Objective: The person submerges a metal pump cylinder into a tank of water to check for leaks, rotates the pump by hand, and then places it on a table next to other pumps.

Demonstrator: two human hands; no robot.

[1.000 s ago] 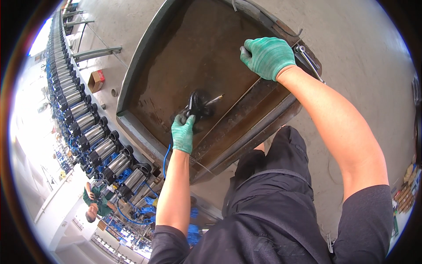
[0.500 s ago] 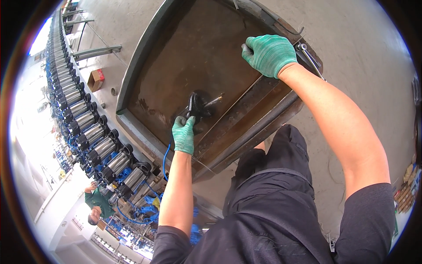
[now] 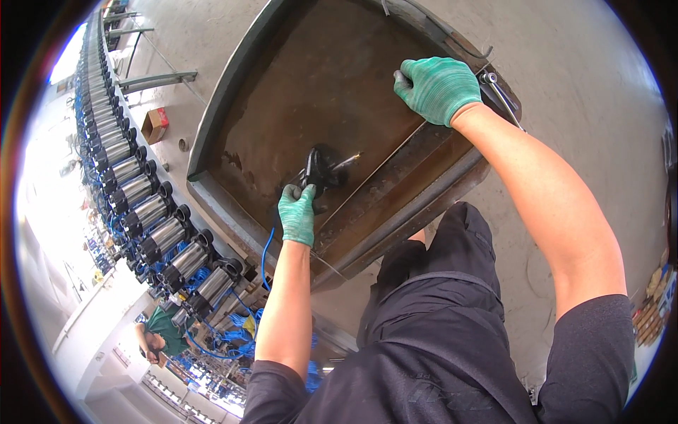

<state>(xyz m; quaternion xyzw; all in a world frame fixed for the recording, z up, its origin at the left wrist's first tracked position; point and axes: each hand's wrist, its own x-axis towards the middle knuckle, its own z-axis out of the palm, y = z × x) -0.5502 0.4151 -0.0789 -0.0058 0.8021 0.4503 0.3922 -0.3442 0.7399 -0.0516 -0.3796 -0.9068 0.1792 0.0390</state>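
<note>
A large rusty brown metal tray (image 3: 233,127) with raised rims lies on the concrete floor in front of me. My left hand (image 3: 297,213), in a green glove, grips a black pistol-shaped tool (image 3: 317,168) with a thin metal tip, held over the tray's bottom near its front rim. A blue hose (image 3: 265,247) runs from the tool down past my forearm. My right hand (image 3: 436,87), also gloved in green, is closed on the far right rim of the tray. A metal wrench (image 3: 503,97) lies on that rim beside it.
A long row of silver cylinders with black ends (image 3: 134,191) runs along the left, with blue hoses (image 3: 233,332) beneath. A small cardboard box (image 3: 155,125) sits on the floor. Another person in a green shirt (image 3: 161,338) is at lower left. Concrete floor (image 3: 586,106) lies to the right.
My left hand and the black tool have stayed over the same spot of the tray. The person at lower left has shifted slightly. My right hand stays on the rim.
</note>
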